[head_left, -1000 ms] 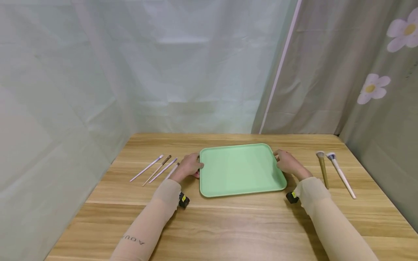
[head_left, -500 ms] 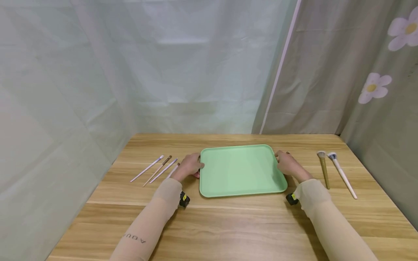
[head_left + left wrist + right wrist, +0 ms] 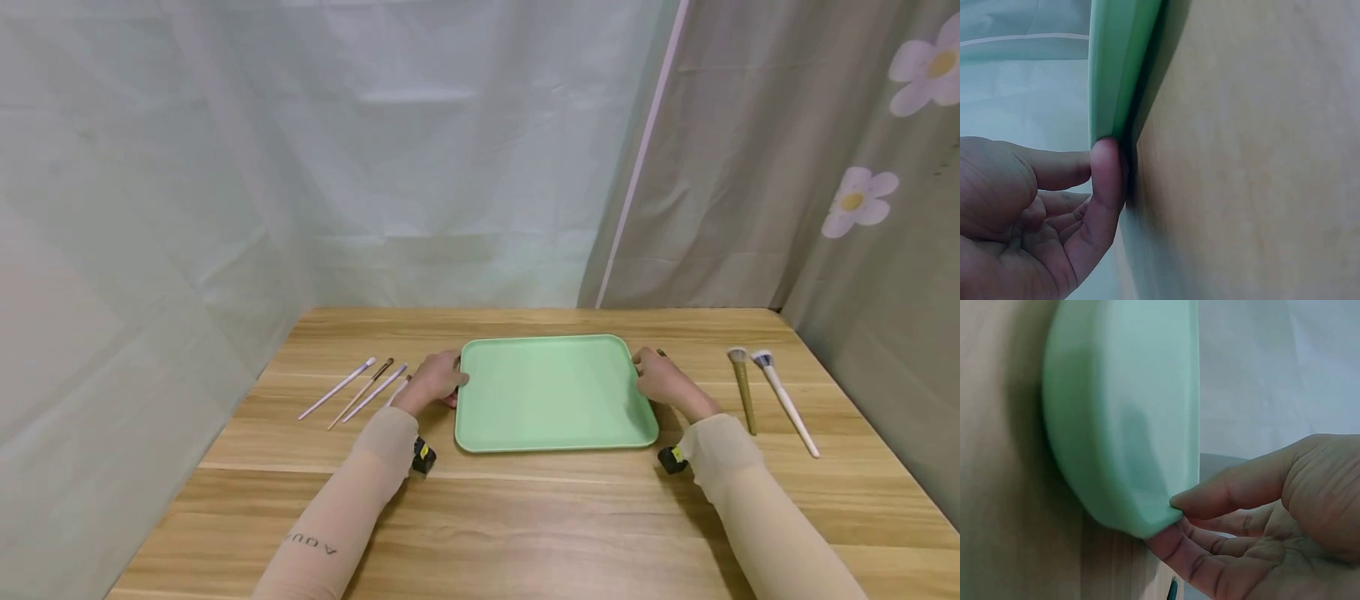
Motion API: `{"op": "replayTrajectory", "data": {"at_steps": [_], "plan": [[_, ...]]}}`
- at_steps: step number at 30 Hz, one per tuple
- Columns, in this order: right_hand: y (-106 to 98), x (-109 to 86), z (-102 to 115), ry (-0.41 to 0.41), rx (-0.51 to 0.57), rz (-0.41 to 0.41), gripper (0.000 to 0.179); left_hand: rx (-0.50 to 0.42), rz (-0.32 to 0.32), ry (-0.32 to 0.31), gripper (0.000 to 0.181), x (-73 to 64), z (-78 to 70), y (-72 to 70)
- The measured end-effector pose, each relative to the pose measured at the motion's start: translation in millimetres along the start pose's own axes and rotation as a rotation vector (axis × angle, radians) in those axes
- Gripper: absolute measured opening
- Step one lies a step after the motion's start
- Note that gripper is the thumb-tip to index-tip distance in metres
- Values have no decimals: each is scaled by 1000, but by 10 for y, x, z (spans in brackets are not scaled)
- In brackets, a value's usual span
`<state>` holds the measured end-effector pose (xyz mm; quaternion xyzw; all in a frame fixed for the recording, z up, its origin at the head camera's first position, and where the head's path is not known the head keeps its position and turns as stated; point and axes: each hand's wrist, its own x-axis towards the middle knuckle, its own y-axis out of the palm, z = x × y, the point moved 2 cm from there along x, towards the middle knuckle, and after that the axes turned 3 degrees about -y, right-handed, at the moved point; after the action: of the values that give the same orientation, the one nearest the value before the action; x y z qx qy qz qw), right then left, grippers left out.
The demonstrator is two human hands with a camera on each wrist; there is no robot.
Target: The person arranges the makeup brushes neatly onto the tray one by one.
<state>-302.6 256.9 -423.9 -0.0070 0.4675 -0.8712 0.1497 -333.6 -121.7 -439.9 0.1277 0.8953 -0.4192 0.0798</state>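
A pale green rectangular tray with a low raised rim lies low over the wooden table, with nothing on it. At its left edge my left hand pinches the rim. In the left wrist view the thumb is at the upper edge and a curled finger sits beneath the tray. My right hand pinches the opposite edge; its thumb presses the rim of the tray and fingers lie under it.
Left of the tray lie several slim makeup brushes, one partly behind my left hand. A gold-handled brush and a larger white-handled brush lie to the right. A small dark tip shows behind my right hand. Curtains hang behind the table.
The tray has turned slightly, its far right corner coming a little nearer, so its far edge lies straighter. Both hands keep their hold and have barely moved. The brushes stay put.
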Motion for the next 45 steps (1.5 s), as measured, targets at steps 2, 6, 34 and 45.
{"op": "replayTrajectory", "data": {"at_steps": [2, 6, 34, 45], "plan": [[-3, 2, -24, 12, 26, 18, 52, 0, 1, 7, 54, -11, -2, -2], [-16, -6, -38, 23, 64, 35, 55, 5, -4, 16, 52, -39, -12, -10], [-18, -10, -40, 151, 254, -2, 34, -6, -7, -11, 58, -92, -28, -7], [-4, 3, -110, 163, 328, 2, 34, 0, -3, -8, 58, -105, -49, -19]]}}
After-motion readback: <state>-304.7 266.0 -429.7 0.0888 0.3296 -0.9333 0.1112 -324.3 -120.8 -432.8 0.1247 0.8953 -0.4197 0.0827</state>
